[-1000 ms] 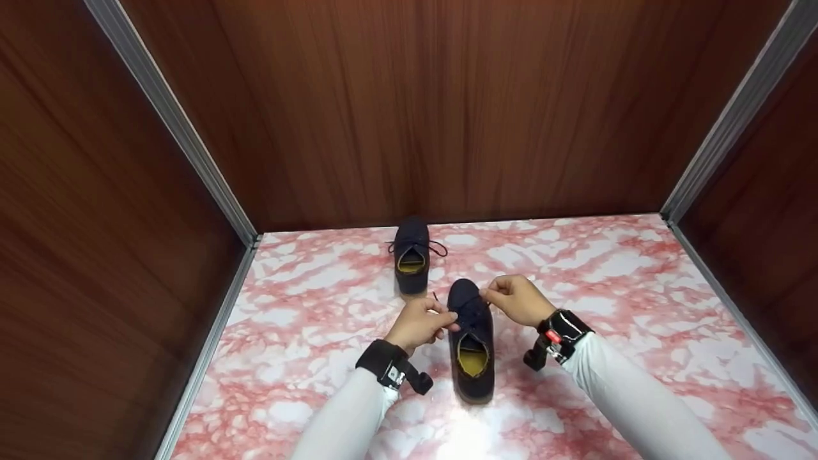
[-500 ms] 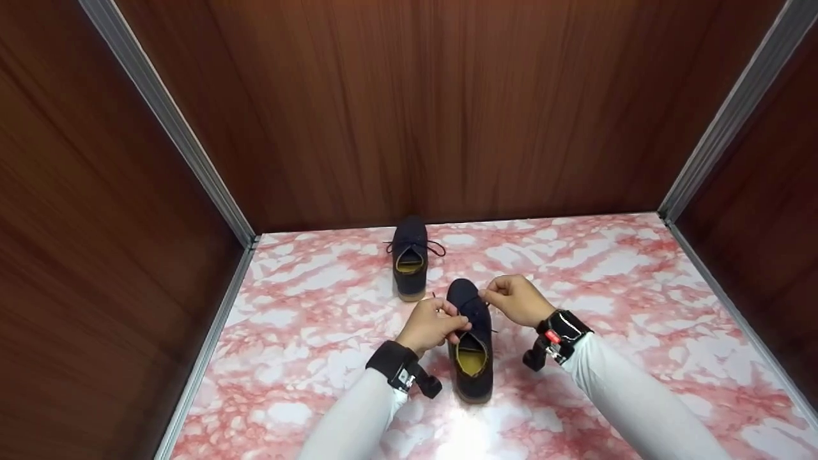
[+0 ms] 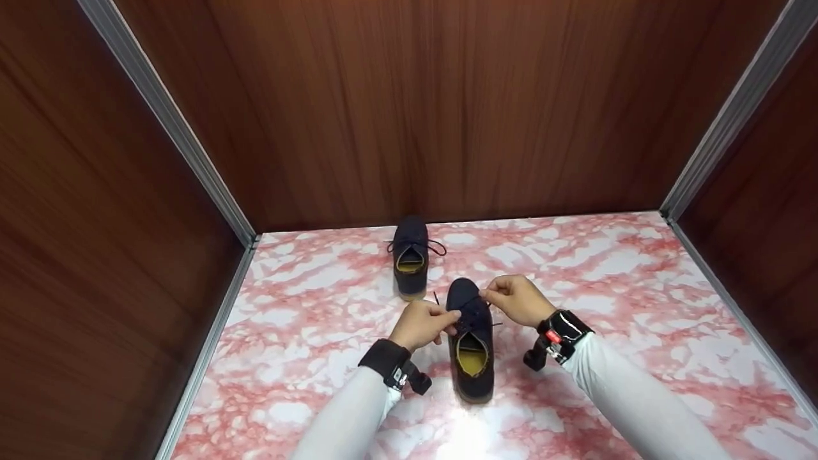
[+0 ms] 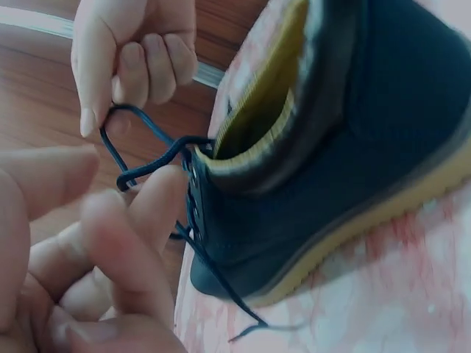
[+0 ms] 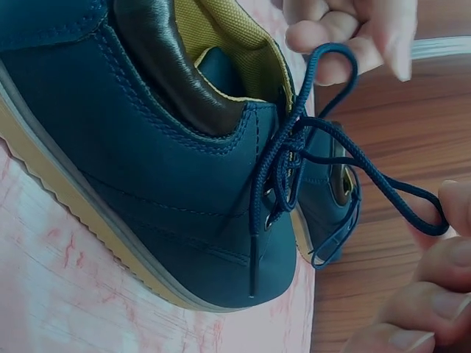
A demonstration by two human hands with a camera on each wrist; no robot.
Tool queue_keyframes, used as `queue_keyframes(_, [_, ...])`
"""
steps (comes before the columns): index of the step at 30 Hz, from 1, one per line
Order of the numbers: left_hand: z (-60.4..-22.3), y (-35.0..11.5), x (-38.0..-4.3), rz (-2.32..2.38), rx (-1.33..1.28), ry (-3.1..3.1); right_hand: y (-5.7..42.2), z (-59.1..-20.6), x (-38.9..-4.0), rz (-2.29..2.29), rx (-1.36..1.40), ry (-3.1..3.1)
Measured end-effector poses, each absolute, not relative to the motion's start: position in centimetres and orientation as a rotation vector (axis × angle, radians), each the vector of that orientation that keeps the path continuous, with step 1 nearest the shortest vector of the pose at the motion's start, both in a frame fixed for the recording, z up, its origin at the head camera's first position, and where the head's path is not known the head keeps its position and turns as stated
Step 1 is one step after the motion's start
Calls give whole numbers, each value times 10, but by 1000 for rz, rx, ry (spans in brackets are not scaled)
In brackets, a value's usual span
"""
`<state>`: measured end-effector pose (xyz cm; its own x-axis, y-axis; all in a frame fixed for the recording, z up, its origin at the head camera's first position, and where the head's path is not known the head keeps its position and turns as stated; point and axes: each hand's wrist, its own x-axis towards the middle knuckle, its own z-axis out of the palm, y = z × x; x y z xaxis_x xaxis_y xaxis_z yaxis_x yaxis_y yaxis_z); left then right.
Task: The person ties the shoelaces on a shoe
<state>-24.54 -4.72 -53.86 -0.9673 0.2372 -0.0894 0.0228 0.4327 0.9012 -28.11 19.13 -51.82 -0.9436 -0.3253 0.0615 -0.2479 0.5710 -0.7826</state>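
A dark blue lace-up shoe [image 3: 475,377] stands on the floor between both hands, toe pointing away, yellow lining showing. My right hand [image 3: 521,301] pinches one loop of its shoelace [image 5: 412,202] and draws it out to the side. On the other side, my left hand [image 3: 422,324] is at the laces. Its thumb and fingers [image 5: 331,62] stand apart beside a second loop, which overlaps the fingers in the right wrist view. Both loops come from a knot [image 5: 291,143] over the tongue. One loose lace end [image 5: 255,265] hangs down the shoe's side.
A matching shoe [image 3: 411,281] with a tied bow stands ahead and to the left, close to the brown wood-grain back wall [image 3: 409,128]. Similar panels with grey metal edging [image 3: 192,140] rise on both sides. The floor [image 3: 307,358] has a pink and white marbled pattern.
My left hand reached right over the laces, then drew back left. A lace end now sticks out on the shoe's right side. My right hand has stayed in place.
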Motion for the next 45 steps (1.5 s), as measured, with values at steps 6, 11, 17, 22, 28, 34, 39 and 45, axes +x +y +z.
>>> queue_keyframes(6, [-543, -48, -246, 1549, 232, 2540, 191, -519, -281, -1327, -480, 2730])
queue_keyframes(11, [-545, -41, -246, 1573, 279, 2520, 191, -520, -281, -1318, -504, 2756])
queue_keyframes(17, [-543, -36, -247, 1494, 392, 2650, 191, -519, -282, -1323, -493, 2750])
queue_keyframes(22, [-544, -42, -251, 1479, 320, 2719, 191, -516, -282, -1335, -484, 2735])
queue_keyframes(28, [-549, -42, -260, 1559, 282, 2764, 190, -515, -283, -1332, -488, 2741])
queue_keyframes(34, [-547, -31, -263, 1470, 436, 2740, 183, -512, -283, -1329, -479, 2783])
queue_keyframes(39, [-545, -22, -262, 1333, 491, 2859, 173, -508, -285, -1340, -432, 2816])
queue_keyframes(45, [-547, -16, -261, 1334, 526, 2913, 166, -504, -287, -1367, -414, 2819])
